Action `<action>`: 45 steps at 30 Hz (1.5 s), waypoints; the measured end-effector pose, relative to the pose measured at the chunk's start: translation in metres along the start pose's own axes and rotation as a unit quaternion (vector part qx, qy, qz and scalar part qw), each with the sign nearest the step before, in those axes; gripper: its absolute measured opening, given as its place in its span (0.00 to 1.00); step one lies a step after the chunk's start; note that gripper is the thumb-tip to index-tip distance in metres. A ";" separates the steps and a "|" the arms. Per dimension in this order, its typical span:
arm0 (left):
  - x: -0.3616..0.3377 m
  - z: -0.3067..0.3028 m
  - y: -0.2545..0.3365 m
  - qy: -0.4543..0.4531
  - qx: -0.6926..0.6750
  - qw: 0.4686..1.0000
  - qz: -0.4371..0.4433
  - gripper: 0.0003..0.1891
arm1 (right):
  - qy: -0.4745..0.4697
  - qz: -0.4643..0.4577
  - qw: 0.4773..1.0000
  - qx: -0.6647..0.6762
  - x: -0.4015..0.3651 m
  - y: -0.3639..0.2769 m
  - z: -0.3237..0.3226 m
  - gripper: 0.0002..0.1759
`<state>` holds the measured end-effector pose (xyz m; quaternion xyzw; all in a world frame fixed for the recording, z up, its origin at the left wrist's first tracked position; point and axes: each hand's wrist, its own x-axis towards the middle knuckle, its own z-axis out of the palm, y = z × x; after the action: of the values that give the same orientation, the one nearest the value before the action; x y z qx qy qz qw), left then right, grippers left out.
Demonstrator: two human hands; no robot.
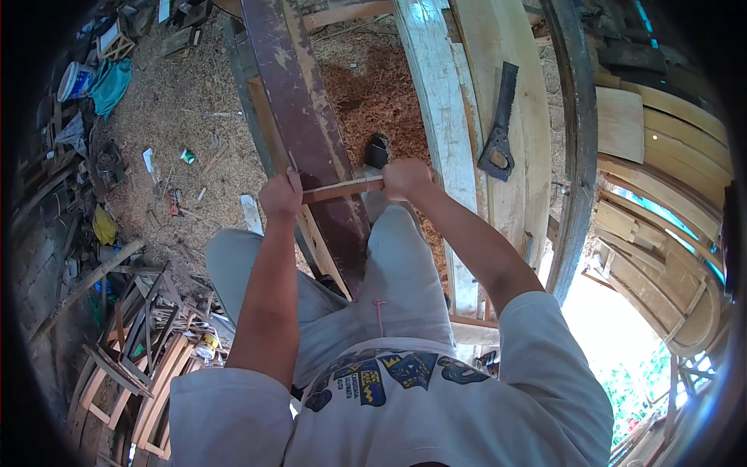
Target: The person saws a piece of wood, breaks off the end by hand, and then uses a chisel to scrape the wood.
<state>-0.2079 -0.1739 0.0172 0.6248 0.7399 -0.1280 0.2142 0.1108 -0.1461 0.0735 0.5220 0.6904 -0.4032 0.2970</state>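
Stick of slender pale wood [342, 189], lying level across the long dark brown plank [299, 109]. Left hand [282, 196] and right hand [405, 179] each fisted round one end, apparently to keep it square. Open sawdust floor [179, 109] lies left of the plank edge; a black-handled handsaw [498, 132] rests apart on the pale plank [517, 93], right.
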 end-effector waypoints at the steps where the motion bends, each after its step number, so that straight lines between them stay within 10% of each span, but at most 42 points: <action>1: -0.001 0.003 -0.005 0.023 -0.024 0.999 0.013 0.27 | 0.002 0.002 1.000 0.000 0.000 -0.001 0.001 0.15; 45: -0.002 -0.009 -0.002 -0.009 -0.033 0.999 0.041 0.21 | 0.005 -0.067 0.998 0.009 0.009 0.010 0.020 0.15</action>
<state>-0.2107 -0.1722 0.0263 0.6460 0.7154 -0.1001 0.2467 0.1176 -0.1575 0.0535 0.4787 0.7219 -0.4259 0.2613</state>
